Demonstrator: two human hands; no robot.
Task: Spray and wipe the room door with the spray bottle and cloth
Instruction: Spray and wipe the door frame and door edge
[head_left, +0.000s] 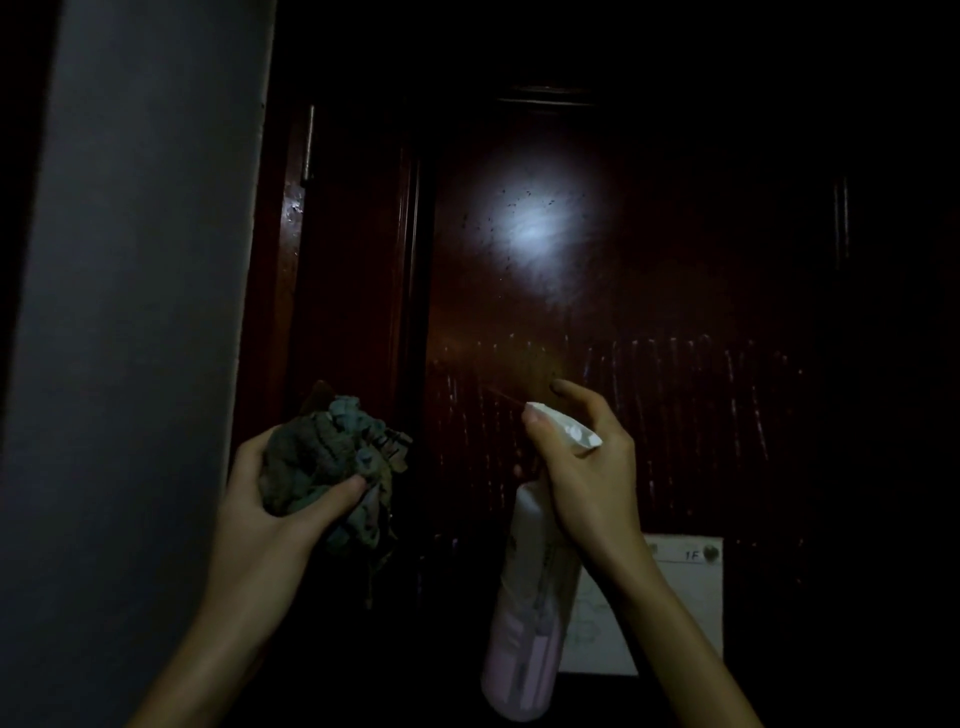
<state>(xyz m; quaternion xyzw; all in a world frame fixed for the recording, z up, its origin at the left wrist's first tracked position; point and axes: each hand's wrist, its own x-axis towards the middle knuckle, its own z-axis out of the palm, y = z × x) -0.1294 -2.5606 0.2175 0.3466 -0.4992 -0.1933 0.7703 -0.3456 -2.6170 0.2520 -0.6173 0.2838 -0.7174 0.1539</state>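
The dark red-brown wooden door (597, 322) fills the middle of the dim view, with a bright light spot on it and streaks of liquid running down its panel. My right hand (587, 467) grips a white and pale pink spray bottle (530, 613) by the neck, nozzle aimed left at the door, index finger stretched over the top; a faint mist leaves the nozzle. My left hand (280, 493) holds a bunched grey-green cloth (332, 457) just left of the bottle, close to the door's frame.
A grey wall (135, 312) takes up the left side. A metal hinge (308, 143) sits on the door's left edge. A white paper notice (675, 597) marked 1F hangs on the door low down, behind my right wrist.
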